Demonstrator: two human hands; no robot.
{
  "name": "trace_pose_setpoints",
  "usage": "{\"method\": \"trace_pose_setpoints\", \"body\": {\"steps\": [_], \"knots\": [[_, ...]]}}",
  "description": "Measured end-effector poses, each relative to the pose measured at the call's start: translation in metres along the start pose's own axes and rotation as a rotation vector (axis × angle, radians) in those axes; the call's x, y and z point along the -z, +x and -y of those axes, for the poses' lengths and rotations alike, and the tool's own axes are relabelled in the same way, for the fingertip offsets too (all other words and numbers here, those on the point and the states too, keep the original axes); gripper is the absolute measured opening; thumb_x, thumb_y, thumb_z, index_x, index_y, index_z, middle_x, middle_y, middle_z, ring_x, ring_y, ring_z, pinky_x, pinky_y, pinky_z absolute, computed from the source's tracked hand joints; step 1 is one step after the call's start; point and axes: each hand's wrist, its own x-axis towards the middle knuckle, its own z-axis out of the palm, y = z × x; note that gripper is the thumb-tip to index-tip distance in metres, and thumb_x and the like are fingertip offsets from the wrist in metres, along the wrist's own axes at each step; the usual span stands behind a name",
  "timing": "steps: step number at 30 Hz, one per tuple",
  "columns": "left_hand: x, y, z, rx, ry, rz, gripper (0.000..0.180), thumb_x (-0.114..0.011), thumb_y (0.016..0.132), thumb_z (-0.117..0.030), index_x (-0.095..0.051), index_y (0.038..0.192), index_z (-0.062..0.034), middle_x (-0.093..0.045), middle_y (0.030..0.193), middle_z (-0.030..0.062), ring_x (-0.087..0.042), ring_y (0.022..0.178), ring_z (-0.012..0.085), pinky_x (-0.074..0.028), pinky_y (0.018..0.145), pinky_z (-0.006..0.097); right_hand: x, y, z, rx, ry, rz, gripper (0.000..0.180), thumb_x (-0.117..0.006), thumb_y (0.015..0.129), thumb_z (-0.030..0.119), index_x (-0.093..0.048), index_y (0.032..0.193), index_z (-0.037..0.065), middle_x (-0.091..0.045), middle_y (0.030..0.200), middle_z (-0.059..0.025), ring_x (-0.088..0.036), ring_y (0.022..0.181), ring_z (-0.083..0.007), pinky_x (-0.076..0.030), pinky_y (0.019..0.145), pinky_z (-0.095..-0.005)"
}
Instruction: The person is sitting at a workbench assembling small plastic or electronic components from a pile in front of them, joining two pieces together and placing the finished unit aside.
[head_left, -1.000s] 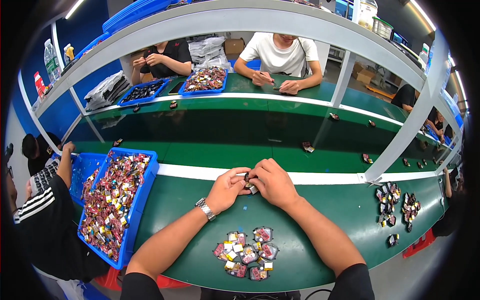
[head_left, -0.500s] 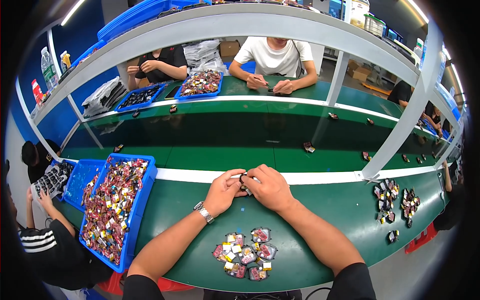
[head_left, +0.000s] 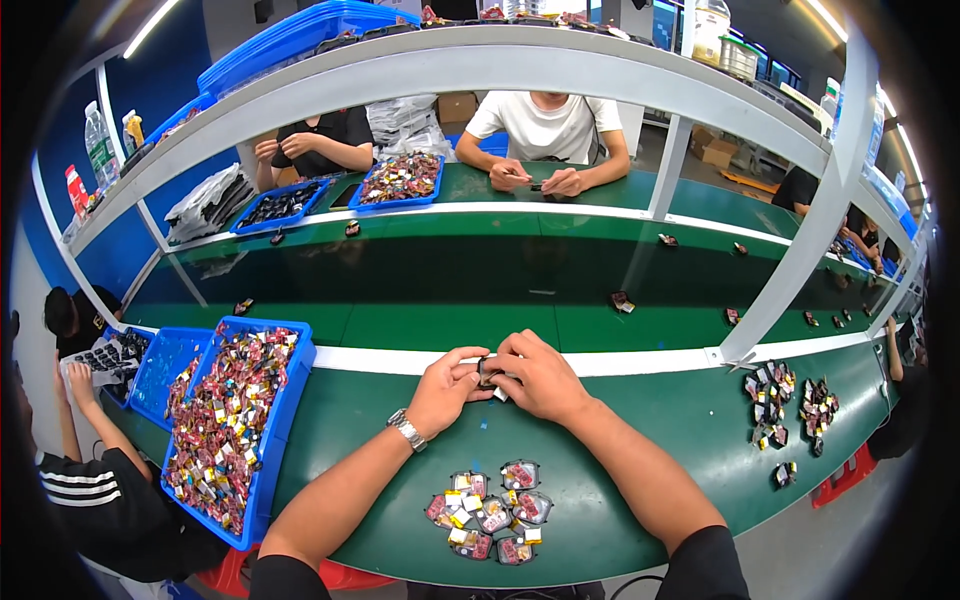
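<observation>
A small black plastic housing [head_left: 487, 372] is pinched between my two hands above the near side of the green bench, with a white piece showing at its lower edge. My left hand [head_left: 448, 392] grips it by thumb and fingers, a metal-band watch on the wrist. From the other side, my right hand [head_left: 543, 382] closes its fingertips on the same housing and hides part of it. Between my forearms lies a cluster of similar black housings [head_left: 493, 513] with red circuit boards and white and yellow parts.
A blue tray [head_left: 301, 350] heaped with small circuit assemblies stands at left. More assemblies [head_left: 768, 400] lie in piles at right. Ahead, a conveyor belt [head_left: 450, 325] carries scattered pieces beneath a white shelf frame [head_left: 560, 62]. Co-workers [head_left: 550, 130] sit across and at the left.
The housing has turned in my fingers, so more of it and its white piece shows. My right fingers have shifted on it. The view has tilted slightly.
</observation>
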Motion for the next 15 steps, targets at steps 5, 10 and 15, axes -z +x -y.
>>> {"method": "trace_pose_setpoints", "body": {"steps": [5,10,15], "knots": [[0.0022,-0.0011,-0.0009,-0.001,-0.017,0.026,0.036,-0.046,0.097,0.002,-0.046,0.133,-0.0003,-0.062,0.119,0.0154,-0.063,0.108,0.0194,-0.056,0.093,0.033,0.0020,0.0010,0.0042,-0.043,-0.011,0.025,0.009,-0.071,0.076,0.008,-0.069,0.085,0.007,-0.055,0.093,-0.0063,-0.054,0.090,-0.0256,-0.048,0.080,-0.0388],[0.0068,-0.0014,0.0004,-0.044,-0.059,0.106,0.039,-0.050,0.095,0.003,-0.045,0.134,-0.0014,-0.061,0.122,0.0144,-0.061,0.110,0.0189,-0.054,0.095,0.035,-0.0029,-0.0001,0.0047,-0.075,0.021,-0.068,0.007,-0.068,0.078,0.008,-0.070,0.084,0.006,-0.058,0.109,-0.0089,-0.054,0.105,-0.0275,-0.047,0.090,-0.0390],[0.0054,-0.0012,-0.0011,-0.025,-0.073,0.103,0.038,-0.049,0.096,0.001,-0.045,0.134,-0.0015,-0.061,0.121,0.0140,-0.062,0.109,0.0185,-0.055,0.095,0.035,-0.0007,0.0003,0.0047,-0.030,0.033,-0.062,0.007,-0.068,0.079,0.008,-0.069,0.084,0.005,-0.058,0.115,-0.0097,-0.053,0.111,-0.0289,-0.046,0.093,-0.0397]]}}
